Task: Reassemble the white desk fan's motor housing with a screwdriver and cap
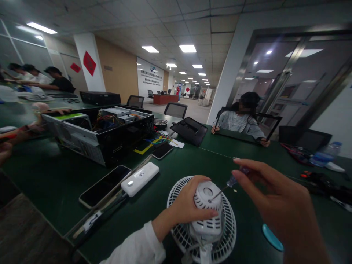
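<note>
A small white electric fan (210, 218) lies with its grille (229, 234) down on the green table, its motor housing facing up. My left hand (187, 203) is wrapped round the housing, thumb on the near side and fingers on the far side. Between the thumb and fingers of my right hand (277, 194) is a screwdriver (231, 181) with a clear purplish handle. Its shaft slants down to the left, and the tip meets a hole in the back of the housing. Whether a screw sits in that hole I cannot tell.
An opened computer case (110, 135) stands at the left, a person's arm beside it. Nearer are a phone (106, 185), a white power bank (140, 179) and another phone (162, 150). A turquoise disc (272, 237) lies at right. Across the table a person holds a black frame (247, 138).
</note>
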`<state>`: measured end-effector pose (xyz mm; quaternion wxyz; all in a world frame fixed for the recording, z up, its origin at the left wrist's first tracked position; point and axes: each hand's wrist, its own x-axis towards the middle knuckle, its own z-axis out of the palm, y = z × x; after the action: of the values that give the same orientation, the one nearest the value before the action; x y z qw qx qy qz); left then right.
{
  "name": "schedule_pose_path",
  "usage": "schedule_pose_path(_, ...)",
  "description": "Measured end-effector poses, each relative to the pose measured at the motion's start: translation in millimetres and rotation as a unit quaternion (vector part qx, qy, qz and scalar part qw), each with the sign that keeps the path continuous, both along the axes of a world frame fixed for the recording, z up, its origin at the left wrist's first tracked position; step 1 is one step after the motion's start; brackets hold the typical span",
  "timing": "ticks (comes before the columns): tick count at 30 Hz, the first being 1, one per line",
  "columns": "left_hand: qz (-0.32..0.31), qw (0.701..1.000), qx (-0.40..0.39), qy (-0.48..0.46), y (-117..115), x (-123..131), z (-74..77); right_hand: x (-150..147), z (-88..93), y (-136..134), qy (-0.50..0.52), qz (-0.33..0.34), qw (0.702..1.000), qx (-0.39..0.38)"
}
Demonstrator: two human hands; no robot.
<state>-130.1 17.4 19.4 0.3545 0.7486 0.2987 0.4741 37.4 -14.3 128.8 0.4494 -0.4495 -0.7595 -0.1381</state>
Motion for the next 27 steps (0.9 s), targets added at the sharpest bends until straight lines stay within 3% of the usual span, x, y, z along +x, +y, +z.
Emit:
schedule_pose_path(3,0.001,1.000,0.004,-0.002,0.4,0.5,-0.9,-4.6,-1.4,3.5,-0.017,-0.020,1.000,0.015)
schedule_pose_path(9,-0.004,1.000,0.005,0.001,-0.2,-0.1,-1.3,-1.0,-0.4,2.1,0.017,0.036,0.991,-0.125)
schedule_pose_path(15,-0.001,1.000,0.007,0.003,0.0,0.8,-1.5,-4.3,1.7,-1.1,-0.002,0.004,0.998,-0.061)
schedule_pose_path(20,-0.003,1.000,0.005,0.001,-0.2,1.6,-1.0,-4.2,-0.3,-1.3,0.034,0.067,0.991,-0.106)
schedule_pose_path(24,0.002,1.000,0.003,0.005,0.1,1.8,-0.8,-8.6,-2.9,1.8,0.051,0.036,0.997,-0.045)
schedule_pose_path(27,0.001,1.000,0.008,0.002,0.7,1.7,-1.3,-10.3,-1.9,2.3,0.041,0.043,0.997,-0.051)
